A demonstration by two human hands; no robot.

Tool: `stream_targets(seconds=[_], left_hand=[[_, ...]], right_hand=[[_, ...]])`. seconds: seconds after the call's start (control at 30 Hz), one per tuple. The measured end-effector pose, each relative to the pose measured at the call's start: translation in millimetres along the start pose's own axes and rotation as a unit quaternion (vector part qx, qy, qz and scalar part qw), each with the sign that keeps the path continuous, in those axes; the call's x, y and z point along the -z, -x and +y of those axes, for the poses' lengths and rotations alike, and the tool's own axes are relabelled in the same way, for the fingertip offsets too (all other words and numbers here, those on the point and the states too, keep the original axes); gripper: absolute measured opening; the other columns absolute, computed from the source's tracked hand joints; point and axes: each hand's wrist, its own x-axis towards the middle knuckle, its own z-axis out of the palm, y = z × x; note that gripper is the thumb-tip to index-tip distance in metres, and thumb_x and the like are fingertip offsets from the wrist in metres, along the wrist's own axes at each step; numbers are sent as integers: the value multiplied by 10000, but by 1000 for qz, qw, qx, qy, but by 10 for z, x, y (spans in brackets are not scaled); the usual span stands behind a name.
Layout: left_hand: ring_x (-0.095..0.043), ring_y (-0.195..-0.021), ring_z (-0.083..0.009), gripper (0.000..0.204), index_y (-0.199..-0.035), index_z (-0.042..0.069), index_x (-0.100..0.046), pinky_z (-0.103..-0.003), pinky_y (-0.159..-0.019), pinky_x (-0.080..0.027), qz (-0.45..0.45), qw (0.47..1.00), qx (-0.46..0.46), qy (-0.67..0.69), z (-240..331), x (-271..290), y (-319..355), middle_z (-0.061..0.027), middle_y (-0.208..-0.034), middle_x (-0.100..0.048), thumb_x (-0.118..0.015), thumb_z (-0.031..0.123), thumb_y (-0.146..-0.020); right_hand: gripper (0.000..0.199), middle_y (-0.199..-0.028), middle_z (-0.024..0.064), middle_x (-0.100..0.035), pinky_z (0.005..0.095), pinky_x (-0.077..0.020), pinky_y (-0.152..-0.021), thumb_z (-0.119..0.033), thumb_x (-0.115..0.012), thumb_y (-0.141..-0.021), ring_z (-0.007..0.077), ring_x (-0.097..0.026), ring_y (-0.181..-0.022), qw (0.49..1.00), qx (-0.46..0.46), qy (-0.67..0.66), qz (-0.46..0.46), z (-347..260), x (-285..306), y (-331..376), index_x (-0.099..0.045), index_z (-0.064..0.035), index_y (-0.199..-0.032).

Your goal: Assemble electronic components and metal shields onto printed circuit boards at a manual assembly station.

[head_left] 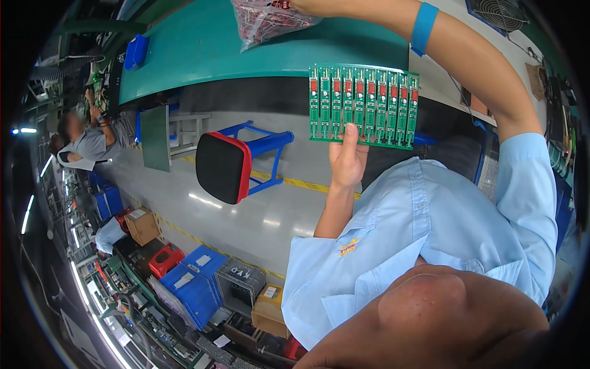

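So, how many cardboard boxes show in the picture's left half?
2 clearly visible: one cardboard box beside the grey crate, low in the picture, and another box farther up and left. More may be hidden in the clutter.

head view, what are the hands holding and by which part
Left hand: the circuit board, by its lower edge. Right hand: at the plastic bag, partly out of frame; hold can't be told.
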Motion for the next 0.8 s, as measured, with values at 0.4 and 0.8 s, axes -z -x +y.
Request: stream_targets(seconds=[0.4, 0.8], left_hand=[[-674, -1142, -166, 422, -1530, 126, -403, -316, -911, -562, 2, 1000, 16, -6, -38, -76, -46, -84, -1399, -619, -449, 172, -1114], [-666, -1189, -211, 451, -1565, 140, -357, -353, -951, -569, -20, 999, 37, 3, -172, -226, -155, -99, -1430, -600, -420, 181, -1120]], right_hand=[[173, -788, 157, -706, 449, -523, -645, -151, -638, -837, 376, -640, -710, 994, -69, -55, -62, -242, 1039, 9, -675, -14, -738], [74, -796, 83, -690, 300, -447, -557, -21, -729, -872, 206, -560, -601, 983, -102, -44, 145, -209, 2199, 1090, -728, 5, -942]])
